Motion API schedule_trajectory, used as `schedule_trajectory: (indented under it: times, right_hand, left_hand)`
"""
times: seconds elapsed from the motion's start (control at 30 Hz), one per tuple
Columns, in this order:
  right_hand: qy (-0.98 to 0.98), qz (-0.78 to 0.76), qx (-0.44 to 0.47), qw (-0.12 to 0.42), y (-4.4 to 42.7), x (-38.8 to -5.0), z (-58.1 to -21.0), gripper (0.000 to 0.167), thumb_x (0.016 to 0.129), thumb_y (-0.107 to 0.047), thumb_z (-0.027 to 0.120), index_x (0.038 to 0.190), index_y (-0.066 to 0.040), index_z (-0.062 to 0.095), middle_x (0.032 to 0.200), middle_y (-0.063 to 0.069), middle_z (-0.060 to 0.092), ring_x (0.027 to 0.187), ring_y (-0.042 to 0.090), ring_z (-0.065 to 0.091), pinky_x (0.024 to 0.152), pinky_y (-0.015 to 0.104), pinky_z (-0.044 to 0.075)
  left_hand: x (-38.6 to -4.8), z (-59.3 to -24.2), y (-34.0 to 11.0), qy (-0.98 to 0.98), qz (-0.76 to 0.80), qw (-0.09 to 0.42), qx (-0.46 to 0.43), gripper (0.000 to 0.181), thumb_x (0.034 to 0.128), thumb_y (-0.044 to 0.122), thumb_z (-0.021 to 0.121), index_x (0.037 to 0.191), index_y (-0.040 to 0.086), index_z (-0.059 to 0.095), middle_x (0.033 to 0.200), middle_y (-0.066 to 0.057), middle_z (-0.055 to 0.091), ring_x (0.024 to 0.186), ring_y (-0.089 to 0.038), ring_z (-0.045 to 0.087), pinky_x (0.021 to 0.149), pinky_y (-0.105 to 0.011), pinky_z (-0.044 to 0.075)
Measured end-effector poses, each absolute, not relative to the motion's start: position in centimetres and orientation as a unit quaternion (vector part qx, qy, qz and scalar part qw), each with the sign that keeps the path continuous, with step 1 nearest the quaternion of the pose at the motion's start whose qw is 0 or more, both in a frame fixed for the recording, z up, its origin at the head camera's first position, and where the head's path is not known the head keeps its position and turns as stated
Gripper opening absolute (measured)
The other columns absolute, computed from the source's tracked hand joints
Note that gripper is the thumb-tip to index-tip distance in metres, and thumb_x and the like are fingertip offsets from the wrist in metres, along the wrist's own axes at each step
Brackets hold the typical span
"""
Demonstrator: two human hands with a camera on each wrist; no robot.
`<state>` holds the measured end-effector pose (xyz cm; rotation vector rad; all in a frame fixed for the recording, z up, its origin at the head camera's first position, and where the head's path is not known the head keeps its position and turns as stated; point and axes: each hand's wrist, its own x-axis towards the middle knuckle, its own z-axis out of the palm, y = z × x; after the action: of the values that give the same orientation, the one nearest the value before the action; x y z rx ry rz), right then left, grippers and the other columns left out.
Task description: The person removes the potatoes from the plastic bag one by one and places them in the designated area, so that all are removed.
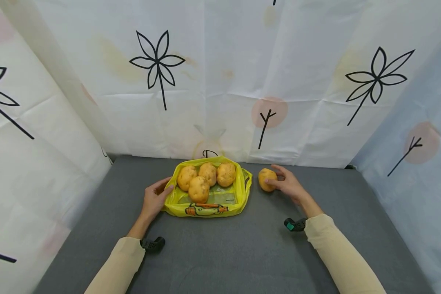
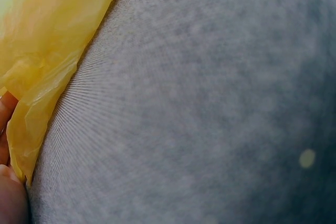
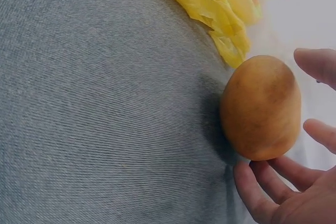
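A yellow plastic bag (image 1: 239,206), its mouth spread wide, lies on the table with several potatoes (image 1: 199,189) inside. At the bag's left side, my left hand (image 1: 155,199) pinches the rim, thumb over the edge; the left wrist view has a fold of yellow plastic (image 2: 37,124) between thumb and fingers. To the right of the bag, a single potato (image 1: 266,180) stands on the table. My right hand (image 1: 288,184) is around its right side. In the right wrist view, fingertips (image 3: 247,174) touch or nearly touch the potato (image 3: 261,108), while another digit stays apart from it.
The grey cloth-covered table (image 1: 220,253) runs back to a white printed curtain (image 1: 220,81), with more curtain on the left and right sides. Black bands with camera mounts (image 1: 295,224) sit on both wrists. The bag's loose handle (image 1: 248,179) sticks out toward the single potato.
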<state>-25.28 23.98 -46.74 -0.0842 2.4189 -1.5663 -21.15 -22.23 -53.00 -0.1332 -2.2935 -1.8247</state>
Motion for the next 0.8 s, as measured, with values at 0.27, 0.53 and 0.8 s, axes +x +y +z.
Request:
schedule_trajectory:
  times: [0.27,0.53,0.8]
  right_hand:
    - [0.856,-0.504,-0.033,0.110,24.2,-25.2,-45.7,0.082,0.096,-0.029,0.073,0.160,-0.005,0.028,0.157,0.032,0.030,0.140,0.049,0.037,0.107,0.061,0.039]
    - [0.882,-0.461,-0.054,0.082,23.6,-24.9,-44.6,0.079,0.097,-0.030,0.072,0.160,-0.006,0.030,0.157,0.031,0.030,0.139,0.050,0.036,0.105,0.064,0.039]
    - [0.908,-0.402,-0.111,0.027,21.5,-23.6,-42.9,0.077,0.095,-0.031,0.074,0.158,-0.010,0.035,0.154,0.027,0.038,0.138,0.048,0.037,0.102,0.067,0.038]
  left_hand:
    - [-21.1,-52.8,-22.1,-0.783,-0.612,0.107,-0.040,0.040,0.0995,0.018,0.069,0.136,0.002,0.065,0.133,-0.018,0.064,0.105,0.000,0.060,0.084,-0.013,0.050]
    - [-21.0,-52.8,-22.1,-0.781,-0.614,0.105,-0.040,0.039,0.0995,0.017,0.069,0.136,0.002,0.064,0.133,-0.019,0.064,0.105,-0.001,0.060,0.084,-0.014,0.050]
    - [-21.1,-52.9,-22.1,-0.781,-0.615,0.102,-0.038,0.041,0.0996,0.019,0.069,0.136,0.002,0.064,0.134,-0.019,0.063,0.109,-0.003,0.060,0.086,-0.015,0.050]
